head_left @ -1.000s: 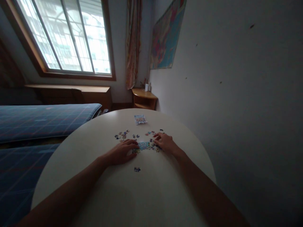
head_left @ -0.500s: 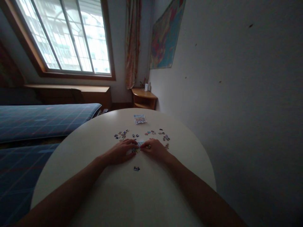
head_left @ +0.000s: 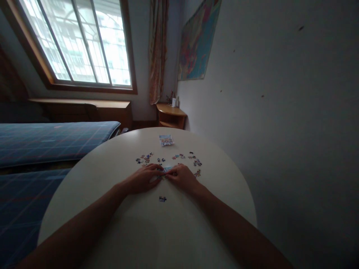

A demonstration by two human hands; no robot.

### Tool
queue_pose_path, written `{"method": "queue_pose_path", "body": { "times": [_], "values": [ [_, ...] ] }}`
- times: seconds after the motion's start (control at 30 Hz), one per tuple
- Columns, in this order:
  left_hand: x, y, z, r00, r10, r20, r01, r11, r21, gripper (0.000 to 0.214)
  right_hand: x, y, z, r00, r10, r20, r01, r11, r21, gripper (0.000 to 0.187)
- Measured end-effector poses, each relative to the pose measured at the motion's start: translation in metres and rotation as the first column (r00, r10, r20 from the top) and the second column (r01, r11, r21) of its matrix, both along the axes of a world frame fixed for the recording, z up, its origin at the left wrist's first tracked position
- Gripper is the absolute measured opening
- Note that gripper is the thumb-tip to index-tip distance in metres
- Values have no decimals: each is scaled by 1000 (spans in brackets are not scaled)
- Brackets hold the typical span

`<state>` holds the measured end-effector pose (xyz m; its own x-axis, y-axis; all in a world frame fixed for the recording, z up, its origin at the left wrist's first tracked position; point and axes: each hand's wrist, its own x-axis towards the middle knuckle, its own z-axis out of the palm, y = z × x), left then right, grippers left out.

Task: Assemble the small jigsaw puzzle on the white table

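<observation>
A partly joined jigsaw puzzle (head_left: 167, 169) lies on the round white table (head_left: 134, 231), mostly covered by my hands. My left hand (head_left: 144, 178) curves around its left side, with thumb and fingertips on its edge. My right hand (head_left: 181, 177) is closed, its thumb and index finger pinched on a puzzle piece at the puzzle's middle; the fingers hide most of that piece. The fingertips of both hands nearly meet. Closer to me lies a small dark joined bit of puzzle (head_left: 162, 199), apart from both hands.
Loose puzzle pieces lie in groups beyond my hands, at the left (head_left: 146, 158), the middle (head_left: 178, 156) and the right (head_left: 197, 163). Farther back is a picture packet (head_left: 166, 140). A bed with a blue plaid cover (head_left: 56, 142) stands left; a wall (head_left: 280, 149) rises at right.
My right fingers have shifted slightly at the puzzle's middle and hide more of its lower part. My left hand stays almost in place. The view has tilted a little.
</observation>
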<state>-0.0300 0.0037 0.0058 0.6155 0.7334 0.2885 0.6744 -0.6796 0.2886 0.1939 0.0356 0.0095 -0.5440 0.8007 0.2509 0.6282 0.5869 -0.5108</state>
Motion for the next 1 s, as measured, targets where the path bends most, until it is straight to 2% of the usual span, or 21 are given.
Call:
{"method": "queue_pose_path", "body": {
  "times": [0.27,0.43,0.7,1.0],
  "values": [
    [1,-1,1,1000,6,-10,-6,1000,1,35,2,1,5,998,-56,-37,56,998,4,13],
    [3,-3,5,1000,9,-3,-9,1000,-4,33,22,19,10,987,-133,-95,136,990,22,15],
    [6,-9,10,989,-15,-149,14,1000,-4,38,53,38,8,952,-292,-88,294,956,12,16],
    [10,-12,5,988,-2,-154,6,1000,22,42,70,48,5,923,-362,-132,358,932,-49,17]
  ]
}}
